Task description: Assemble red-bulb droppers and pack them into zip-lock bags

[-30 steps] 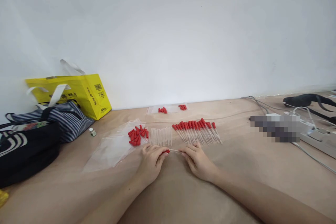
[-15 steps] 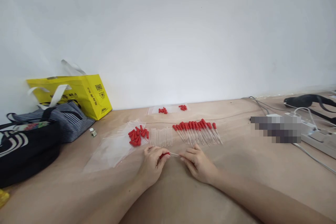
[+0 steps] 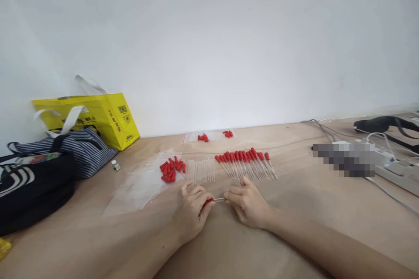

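Observation:
My left hand [image 3: 194, 209] is closed on a red rubber bulb [image 3: 208, 201], pinched between thumb and fingers. A thin clear glass pipette tube [image 3: 219, 199] runs from the bulb to my right hand [image 3: 247, 202], whose fingers are closed around its far part. Beyond my hands, bare glass tubes [image 3: 201, 171] lie side by side. Right of them is a row of droppers [image 3: 247, 163] with red bulbs on their tubes. Loose red bulbs [image 3: 170, 170] are heaped on a clear plastic bag [image 3: 140, 187] at the left.
Another clear bag [image 3: 216, 136] with red bulbs lies near the wall. At the left stand a yellow bag [image 3: 111, 117], a striped bag [image 3: 90, 150], a black bag [image 3: 42, 192] and a small bottle [image 3: 115, 165]. A power strip [image 3: 399, 174] with cables is at the right.
Both hands have come slightly nearer to me, with the bulb and tube held between them. The bulb and visible tube sit a little lower and further right.

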The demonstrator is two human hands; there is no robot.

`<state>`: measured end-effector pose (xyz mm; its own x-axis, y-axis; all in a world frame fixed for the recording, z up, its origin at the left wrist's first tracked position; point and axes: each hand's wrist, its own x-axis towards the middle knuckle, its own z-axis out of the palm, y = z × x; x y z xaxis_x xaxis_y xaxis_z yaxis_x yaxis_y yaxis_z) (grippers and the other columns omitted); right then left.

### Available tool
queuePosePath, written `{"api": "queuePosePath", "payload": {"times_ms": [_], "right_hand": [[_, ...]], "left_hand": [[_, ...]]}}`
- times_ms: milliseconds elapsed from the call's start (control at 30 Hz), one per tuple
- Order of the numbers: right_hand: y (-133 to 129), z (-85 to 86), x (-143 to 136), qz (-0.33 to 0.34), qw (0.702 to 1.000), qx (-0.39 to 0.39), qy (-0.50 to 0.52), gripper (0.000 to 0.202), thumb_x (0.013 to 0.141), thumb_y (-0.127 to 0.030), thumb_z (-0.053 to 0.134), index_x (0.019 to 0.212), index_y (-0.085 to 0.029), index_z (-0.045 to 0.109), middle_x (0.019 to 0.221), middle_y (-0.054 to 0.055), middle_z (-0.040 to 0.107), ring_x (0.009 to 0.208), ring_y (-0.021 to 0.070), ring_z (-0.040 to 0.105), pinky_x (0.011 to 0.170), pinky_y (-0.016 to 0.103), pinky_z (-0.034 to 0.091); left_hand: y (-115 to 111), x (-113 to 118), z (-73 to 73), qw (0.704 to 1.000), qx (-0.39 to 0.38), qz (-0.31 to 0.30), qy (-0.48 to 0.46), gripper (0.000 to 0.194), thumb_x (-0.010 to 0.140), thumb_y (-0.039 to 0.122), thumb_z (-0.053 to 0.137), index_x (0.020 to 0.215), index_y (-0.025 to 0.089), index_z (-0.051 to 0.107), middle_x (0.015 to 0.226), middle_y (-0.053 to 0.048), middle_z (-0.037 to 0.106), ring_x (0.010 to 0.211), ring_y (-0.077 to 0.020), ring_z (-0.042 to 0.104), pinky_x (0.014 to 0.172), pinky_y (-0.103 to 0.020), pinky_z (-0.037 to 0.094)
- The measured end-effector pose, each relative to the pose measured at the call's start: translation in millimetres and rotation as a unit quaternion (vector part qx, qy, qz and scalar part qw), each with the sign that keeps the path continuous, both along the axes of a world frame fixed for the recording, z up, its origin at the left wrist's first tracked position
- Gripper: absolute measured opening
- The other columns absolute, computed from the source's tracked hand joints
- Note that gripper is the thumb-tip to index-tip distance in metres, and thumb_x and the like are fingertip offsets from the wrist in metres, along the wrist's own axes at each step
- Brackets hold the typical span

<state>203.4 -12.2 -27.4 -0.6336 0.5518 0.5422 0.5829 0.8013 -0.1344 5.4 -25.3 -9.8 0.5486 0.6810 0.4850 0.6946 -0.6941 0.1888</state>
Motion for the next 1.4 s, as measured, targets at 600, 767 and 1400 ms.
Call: {"api": "queuePosePath", "payload": {"times_ms": [600, 767, 1400], "right_hand": [[1.0, 1.5, -7.8, 0.023, 0.998, -0.053, 0.011, 0.021, 0.081, -0.013, 0.036, 0.074, -0.017, 0.055, 0.066, 0.001, 0.058, 0.059, 0.0111, 0.046, 0.063, 0.026, 0.023], [-0.5, 13.8, -1.4, 0.026, 0.997, -0.065, -0.015, 0.022, 0.085, -0.019, 0.036, 0.086, -0.019, 0.057, 0.074, 0.002, 0.060, 0.068, 0.0129, 0.048, 0.064, 0.027, 0.023], [3.1, 6.7, -6.5, -0.019, 0.998, -0.058, 0.000, 0.016, 0.081, -0.018, 0.043, 0.074, -0.018, 0.058, 0.068, 0.000, 0.060, 0.069, 0.0128, 0.046, 0.064, 0.028, 0.019]], "left_hand": [[-0.9, 0.5, 0.9, 1.000, -0.021, -0.015, 0.005, 0.015, 0.082, 0.019, 0.041, 0.074, 0.021, 0.053, 0.067, 0.002, 0.062, 0.071, -0.0160, 0.054, 0.090, -0.046, 0.018], [2.4, -2.5, 6.1, 1.000, -0.022, -0.006, 0.018, 0.014, 0.083, 0.021, 0.042, 0.076, 0.021, 0.054, 0.071, 0.002, 0.064, 0.076, -0.0166, 0.054, 0.090, -0.048, 0.015], [10.1, -10.9, 2.4, 1.000, 0.014, 0.000, 0.009, 0.011, 0.082, 0.026, 0.046, 0.084, 0.024, 0.057, 0.077, 0.003, 0.065, 0.081, -0.0175, 0.054, 0.090, -0.042, 0.015]]}}
